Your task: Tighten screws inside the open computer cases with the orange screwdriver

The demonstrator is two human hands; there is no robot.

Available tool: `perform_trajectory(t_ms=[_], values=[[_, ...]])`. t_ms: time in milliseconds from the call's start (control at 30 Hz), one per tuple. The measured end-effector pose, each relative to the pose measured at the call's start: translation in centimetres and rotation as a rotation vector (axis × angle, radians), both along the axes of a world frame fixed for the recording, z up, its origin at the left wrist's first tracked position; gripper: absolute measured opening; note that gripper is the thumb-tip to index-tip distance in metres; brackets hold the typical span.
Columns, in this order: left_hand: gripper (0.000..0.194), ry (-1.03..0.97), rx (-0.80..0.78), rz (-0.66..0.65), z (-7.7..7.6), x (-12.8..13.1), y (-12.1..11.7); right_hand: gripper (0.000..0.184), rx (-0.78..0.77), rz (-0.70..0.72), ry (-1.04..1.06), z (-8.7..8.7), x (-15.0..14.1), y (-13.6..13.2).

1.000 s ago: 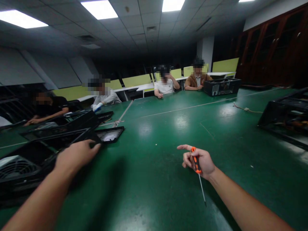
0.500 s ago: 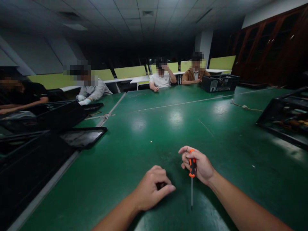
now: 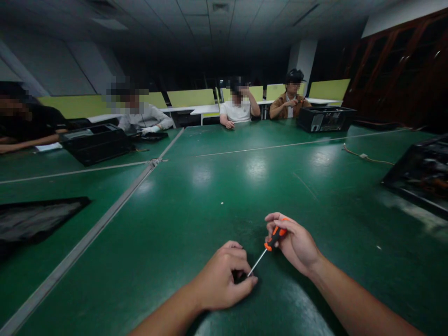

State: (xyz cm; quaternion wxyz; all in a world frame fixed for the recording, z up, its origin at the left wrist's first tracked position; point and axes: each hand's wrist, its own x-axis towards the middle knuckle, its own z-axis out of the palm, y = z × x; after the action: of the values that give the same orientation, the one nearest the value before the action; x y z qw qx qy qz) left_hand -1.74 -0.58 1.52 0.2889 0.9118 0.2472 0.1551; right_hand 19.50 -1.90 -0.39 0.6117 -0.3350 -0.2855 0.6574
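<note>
My right hand (image 3: 297, 240) grips an orange-and-black screwdriver (image 3: 275, 238) by its handle, the thin metal shaft slanting down to the left. My left hand (image 3: 227, 275) is low over the green tabletop, fingers curled and thumb bent toward them. The shaft's end reaches the gap between left thumb and fingers. Whatever those fingers may hold is hidden.
The green table (image 3: 175, 224) has a grey seam strip (image 3: 115, 210). At left lies a dark panel (image 3: 38, 217); beyond it stands a black computer case (image 3: 98, 142). Other cases (image 3: 325, 119) and an open case frame (image 3: 423, 172) stand right. Several people sit across.
My left hand has come from the black case at left to the table before me. The screwdriver has turned, its shaft now pointing to my left fingers. The near left case has left view.
</note>
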Motion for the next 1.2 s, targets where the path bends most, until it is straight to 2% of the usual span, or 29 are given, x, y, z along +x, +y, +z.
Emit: perform_trajectory(t_ms=[133, 200, 667, 867, 1200], values=[[0.043, -0.005, -0.026, 0.007, 0.26, 0.07, 0.22, 0.019, 0.023, 0.006, 0.000, 0.06, 0.20, -0.09], [0.046, -0.030, -0.050, 0.015, 0.22, 0.06, 0.32, 0.020, 0.035, 0.011, -0.047, 0.15, 0.26, -0.20], [0.044, 0.003, -0.025, -0.009, 0.25, -0.08, 0.27, 0.027, 0.069, 0.057, -0.174, 0.52, 0.25, -0.53], [0.044, -0.054, -0.039, 0.000, 0.08, -0.10, 0.31, 0.027, 0.082, 0.063, -0.199, 0.40, 0.36, -0.48], [0.045, -0.161, 0.022, -0.008, -0.40, -0.25, 0.44, 0.027, 0.072, 0.060, -0.219, 0.53, 0.33, -0.65]])
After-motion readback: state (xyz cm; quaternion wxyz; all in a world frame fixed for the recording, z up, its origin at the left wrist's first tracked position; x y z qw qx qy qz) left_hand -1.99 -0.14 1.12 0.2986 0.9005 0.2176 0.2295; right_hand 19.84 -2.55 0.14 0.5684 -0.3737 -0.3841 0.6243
